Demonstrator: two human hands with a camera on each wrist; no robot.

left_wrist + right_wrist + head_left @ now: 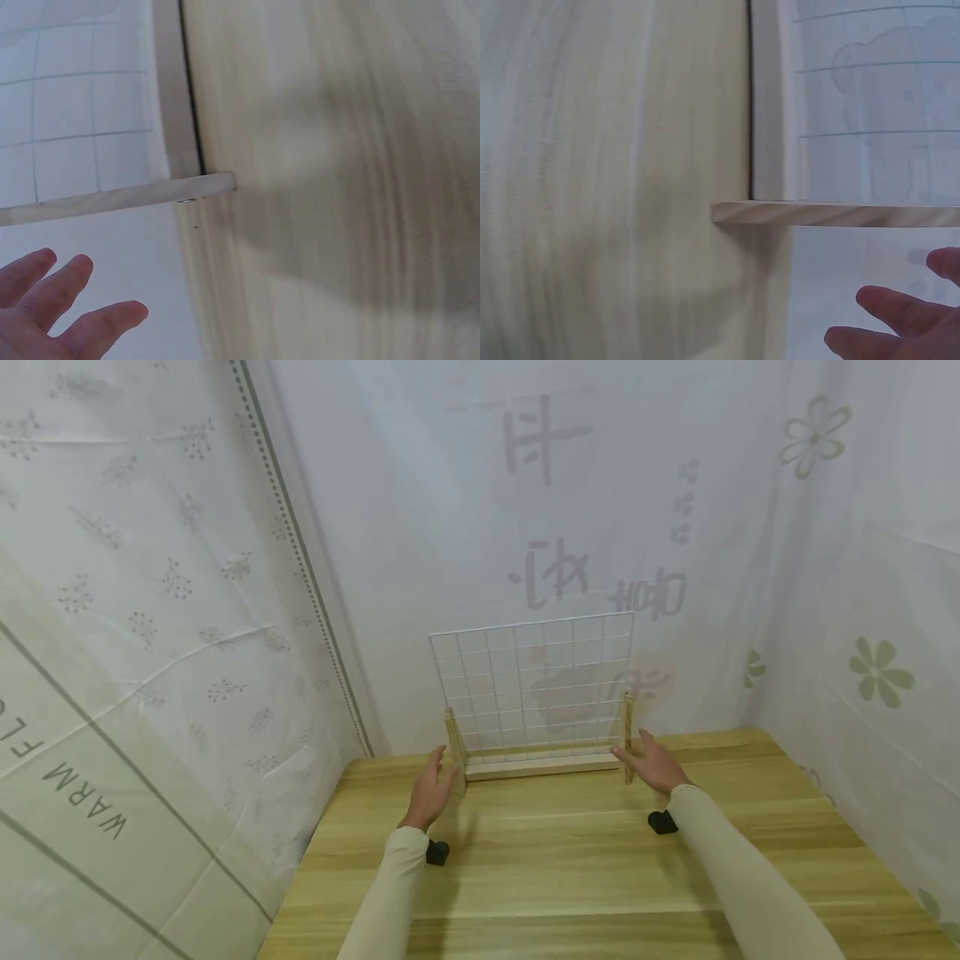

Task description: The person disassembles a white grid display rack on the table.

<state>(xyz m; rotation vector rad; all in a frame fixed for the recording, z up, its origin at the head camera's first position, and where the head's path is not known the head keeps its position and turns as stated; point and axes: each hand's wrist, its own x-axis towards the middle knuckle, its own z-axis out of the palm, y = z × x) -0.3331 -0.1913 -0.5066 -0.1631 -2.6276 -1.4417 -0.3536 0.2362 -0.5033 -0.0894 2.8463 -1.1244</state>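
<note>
A white wire grid panel [532, 623] stands upright in a light wooden stand, which has a low front bar [540, 767] and a side board at each end. Just outside the left side board [454, 747] is my left hand [430, 793], fingers spread and holding nothing. My right hand [656, 766] is by the right side board [628, 727], overlapping its lower part in the head view. Both wrist views show a gap between the fingers and the nearby board [112, 200], and likewise the right-hand board [840, 214].
The stand sits near the back of a wood-grain table [555, 877]. Close behind it hangs a pale printed cloth [420, 527], with more cloth along the left and right sides. A small black block [438, 852] shows at the left wrist, another [663, 822] at the right.
</note>
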